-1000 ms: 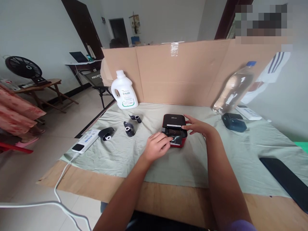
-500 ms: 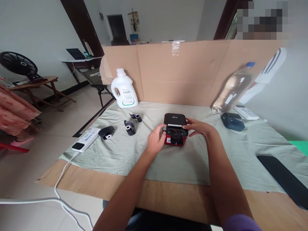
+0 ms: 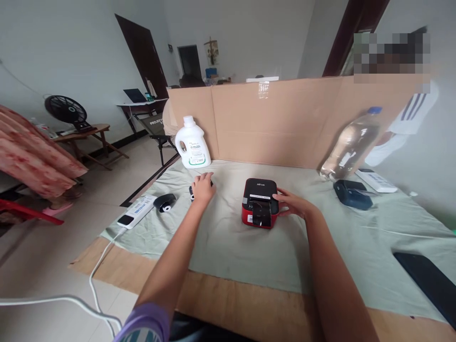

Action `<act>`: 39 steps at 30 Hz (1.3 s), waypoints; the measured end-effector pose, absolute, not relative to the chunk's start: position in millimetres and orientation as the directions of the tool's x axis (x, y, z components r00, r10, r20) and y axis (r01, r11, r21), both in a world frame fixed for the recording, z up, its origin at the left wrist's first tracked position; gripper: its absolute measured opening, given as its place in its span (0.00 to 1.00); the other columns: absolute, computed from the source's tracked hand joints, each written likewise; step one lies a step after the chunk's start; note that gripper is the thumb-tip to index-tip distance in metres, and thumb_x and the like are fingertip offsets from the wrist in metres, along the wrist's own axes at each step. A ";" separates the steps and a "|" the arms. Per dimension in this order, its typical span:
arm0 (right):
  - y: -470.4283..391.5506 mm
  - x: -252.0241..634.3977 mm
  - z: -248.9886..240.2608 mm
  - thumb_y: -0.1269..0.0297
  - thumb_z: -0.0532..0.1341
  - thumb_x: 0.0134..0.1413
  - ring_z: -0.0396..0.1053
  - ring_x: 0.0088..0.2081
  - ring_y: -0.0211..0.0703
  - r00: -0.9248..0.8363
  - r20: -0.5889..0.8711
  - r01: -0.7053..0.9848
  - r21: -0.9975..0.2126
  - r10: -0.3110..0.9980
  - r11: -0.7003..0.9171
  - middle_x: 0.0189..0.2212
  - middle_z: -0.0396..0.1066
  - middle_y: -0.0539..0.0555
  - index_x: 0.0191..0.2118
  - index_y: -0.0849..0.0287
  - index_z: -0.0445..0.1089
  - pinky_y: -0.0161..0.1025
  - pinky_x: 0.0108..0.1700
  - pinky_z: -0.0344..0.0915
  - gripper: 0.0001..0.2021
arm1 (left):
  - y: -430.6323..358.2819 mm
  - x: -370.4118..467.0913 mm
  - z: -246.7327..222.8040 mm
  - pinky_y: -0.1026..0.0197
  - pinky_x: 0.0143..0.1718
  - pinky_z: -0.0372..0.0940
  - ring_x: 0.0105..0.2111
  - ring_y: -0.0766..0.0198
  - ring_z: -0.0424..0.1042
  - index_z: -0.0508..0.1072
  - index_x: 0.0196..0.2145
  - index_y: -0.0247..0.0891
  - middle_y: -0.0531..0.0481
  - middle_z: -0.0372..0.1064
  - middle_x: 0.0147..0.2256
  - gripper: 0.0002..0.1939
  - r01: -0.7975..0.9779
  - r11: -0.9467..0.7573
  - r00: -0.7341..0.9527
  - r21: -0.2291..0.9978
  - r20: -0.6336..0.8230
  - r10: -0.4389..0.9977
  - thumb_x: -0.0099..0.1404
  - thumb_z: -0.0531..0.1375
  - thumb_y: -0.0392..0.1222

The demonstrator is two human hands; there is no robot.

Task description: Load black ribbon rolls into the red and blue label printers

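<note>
A black and red device (image 3: 260, 190) stands on the pale green cloth, a black strip hanging out of its front. My right hand (image 3: 294, 203) rests against its right side, fingers and thumb spread around the edge. Off to the left, my left hand (image 3: 203, 186) is over the small black rolls and covers most of them. A bit of one roll (image 3: 191, 193) shows at the hand's left edge. The left fingers are curled downward, and what they touch is hidden. Another black roll with a white core (image 3: 165, 203) lies farther left.
A white jug (image 3: 194, 147) and a clear bottle (image 3: 352, 142) stand before the cardboard screen (image 3: 270, 123). At left lies a power strip (image 3: 137, 212) with its cable. A dark blue device (image 3: 352, 194) and black phone (image 3: 425, 280) are at right. A person sits behind the screen.
My left hand has left the device's left side and moved left over the small rolls. My right hand stays at the device. The whole view has shifted a little.
</note>
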State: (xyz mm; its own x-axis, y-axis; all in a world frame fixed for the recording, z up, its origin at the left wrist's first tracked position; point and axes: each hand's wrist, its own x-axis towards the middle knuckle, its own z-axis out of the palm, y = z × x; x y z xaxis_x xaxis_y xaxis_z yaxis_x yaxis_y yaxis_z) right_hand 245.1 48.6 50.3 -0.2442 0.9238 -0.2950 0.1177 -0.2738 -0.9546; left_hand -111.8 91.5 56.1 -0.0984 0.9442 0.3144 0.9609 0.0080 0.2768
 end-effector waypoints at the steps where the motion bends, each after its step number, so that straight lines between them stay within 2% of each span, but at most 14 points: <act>1: 51.1 246.8 41.4 0.49 0.71 0.48 0.77 0.38 0.51 -0.257 -0.311 0.035 -0.949 0.915 -0.312 0.42 0.77 0.58 0.64 0.51 0.59 0.50 0.38 0.77 0.39 | 105.5 -119.2 60.3 0.42 0.55 0.58 0.59 0.41 0.61 0.69 0.59 0.42 0.39 0.70 0.57 0.27 0.983 0.000 -0.041 0.185 0.218 0.975 0.62 0.56 0.33; 3: 57.0 251.1 23.7 0.53 0.70 0.51 0.76 0.36 0.47 -0.251 -0.297 -0.135 -0.932 0.921 -0.338 0.42 0.76 0.57 0.61 0.50 0.61 0.46 0.37 0.76 0.33 | 128.1 -127.0 66.0 0.44 0.55 0.57 0.56 0.44 0.65 0.76 0.51 0.44 0.40 0.74 0.52 0.25 0.993 -0.078 0.070 0.090 0.098 0.993 0.58 0.57 0.28; 6: 66.0 259.1 2.6 0.58 0.67 0.55 0.76 0.38 0.44 -0.236 -0.227 -0.357 -0.884 0.945 -0.302 0.45 0.76 0.56 0.55 0.51 0.64 0.42 0.38 0.75 0.23 | 144.2 -128.0 73.5 0.47 0.58 0.53 0.52 0.49 0.68 0.80 0.39 0.44 0.43 0.77 0.46 0.19 0.980 -0.199 0.196 0.031 0.065 0.978 0.55 0.58 0.26; 9: 72.2 265.0 -7.5 0.57 0.62 0.60 0.76 0.43 0.44 -0.299 -0.192 -0.466 -0.825 0.935 -0.318 0.48 0.75 0.56 0.54 0.51 0.66 0.43 0.44 0.75 0.18 | 135.4 -136.6 88.3 0.49 0.62 0.48 0.51 0.52 0.70 0.80 0.40 0.44 0.45 0.77 0.48 0.21 0.968 -0.249 0.249 -0.009 0.081 0.965 0.56 0.56 0.25; 14: 76.3 267.1 -9.1 0.57 0.61 0.61 0.76 0.46 0.45 -0.341 -0.201 -0.449 -0.824 0.918 -0.347 0.51 0.74 0.57 0.55 0.50 0.66 0.44 0.46 0.74 0.18 | 71.7 -188.8 107.8 0.46 0.58 0.56 0.49 0.51 0.72 0.75 0.51 0.43 0.44 0.76 0.50 0.22 0.998 -0.050 0.059 -0.043 0.219 0.974 0.61 0.56 0.31; 16: 77.5 267.4 -8.2 0.57 0.62 0.60 0.76 0.47 0.46 -0.335 -0.201 -0.419 -0.844 0.921 -0.336 0.51 0.74 0.58 0.55 0.50 0.66 0.45 0.47 0.74 0.19 | 43.3 -207.9 101.3 0.45 0.56 0.59 0.48 0.49 0.73 0.75 0.52 0.43 0.43 0.77 0.48 0.23 0.996 0.082 -0.074 -0.042 0.162 0.984 0.60 0.57 0.31; 20: 78.1 263.8 -4.0 0.59 0.65 0.55 0.76 0.44 0.45 -0.304 -0.183 -0.380 -0.877 0.935 -0.295 0.49 0.75 0.57 0.54 0.51 0.68 0.44 0.45 0.74 0.20 | 10.0 -223.2 74.0 0.50 0.49 0.67 0.51 0.44 0.74 0.76 0.53 0.46 0.41 0.74 0.53 0.26 0.974 0.224 -0.223 0.018 -0.042 0.974 0.58 0.57 0.31; 23: 71.3 249.3 -0.4 0.60 0.68 0.51 0.76 0.38 0.44 -0.184 -0.175 -0.297 -0.928 0.967 -0.225 0.42 0.77 0.56 0.50 0.53 0.70 0.42 0.39 0.74 0.19 | 1.2 -218.8 65.0 0.49 0.54 0.66 0.55 0.45 0.71 0.75 0.55 0.45 0.41 0.72 0.56 0.28 0.970 0.233 -0.231 0.068 -0.036 0.972 0.57 0.56 0.29; 26: 52.2 226.3 -1.9 0.57 0.65 0.51 0.75 0.37 0.47 0.055 -0.038 -0.052 -0.998 0.998 -0.035 0.36 0.77 0.56 0.44 0.55 0.73 0.46 0.41 0.75 0.14 | -3.6 -197.2 67.8 0.44 0.64 0.56 0.61 0.45 0.65 0.71 0.60 0.42 0.41 0.67 0.61 0.30 0.975 0.118 -0.146 0.186 0.141 0.979 0.59 0.58 0.32; 28: 33.4 212.7 -5.6 0.56 0.61 0.54 0.74 0.43 0.50 0.152 0.134 0.133 -0.985 0.979 0.114 0.41 0.77 0.57 0.45 0.56 0.73 0.50 0.48 0.73 0.15 | -3.6 -168.6 66.3 0.47 0.63 0.57 0.61 0.46 0.66 0.69 0.61 0.41 0.42 0.66 0.62 0.28 0.918 -0.008 -0.081 0.397 0.207 0.975 0.63 0.59 0.41; 31: 3.4 202.7 -10.6 0.59 0.56 0.57 0.70 0.55 0.52 0.117 0.272 0.254 -0.938 0.955 0.236 0.55 0.72 0.58 0.56 0.55 0.69 0.52 0.57 0.68 0.21 | 4.0 -109.7 50.1 0.53 0.62 0.61 0.60 0.50 0.68 0.73 0.58 0.39 0.42 0.69 0.59 0.27 0.574 -0.124 0.046 0.810 0.119 0.992 0.67 0.56 0.54; 33: -13.0 202.2 -12.4 0.61 0.56 0.56 0.66 0.60 0.53 0.011 0.291 0.278 -0.920 0.957 0.277 0.62 0.66 0.57 0.63 0.53 0.62 0.52 0.60 0.66 0.28 | 11.1 -70.7 33.8 0.53 0.61 0.62 0.62 0.50 0.65 0.72 0.59 0.37 0.42 0.65 0.62 0.29 0.278 -0.046 0.099 0.959 0.019 0.995 0.66 0.56 0.57; 36: -29.6 203.0 -13.0 0.62 0.62 0.53 0.60 0.64 0.58 -0.153 0.319 0.347 -0.869 0.935 0.353 0.66 0.59 0.58 0.69 0.51 0.51 0.58 0.65 0.59 0.38 | 16.7 -31.5 15.4 0.50 0.64 0.58 0.64 0.50 0.62 0.72 0.59 0.38 0.44 0.64 0.63 0.31 -0.021 0.027 0.183 0.999 -0.023 0.983 0.65 0.58 0.59; 39: -33.8 196.3 -9.3 0.59 0.65 0.54 0.62 0.63 0.63 -0.159 0.323 0.399 -0.843 0.933 0.360 0.64 0.62 0.59 0.70 0.47 0.49 0.64 0.65 0.58 0.40 | 15.7 -22.8 12.1 0.50 0.67 0.53 0.64 0.51 0.63 0.75 0.56 0.40 0.46 0.67 0.61 0.29 -0.124 -0.020 0.212 0.992 0.046 0.976 0.64 0.59 0.58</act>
State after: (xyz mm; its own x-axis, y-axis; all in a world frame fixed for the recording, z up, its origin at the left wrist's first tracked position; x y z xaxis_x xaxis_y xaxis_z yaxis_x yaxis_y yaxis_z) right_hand 196.3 -33.8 -9.3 -0.1594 0.9328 0.3234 0.3994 0.3605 -0.8429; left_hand -22.8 15.7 12.1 0.2122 0.9761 0.0460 -0.1243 -0.0197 0.9921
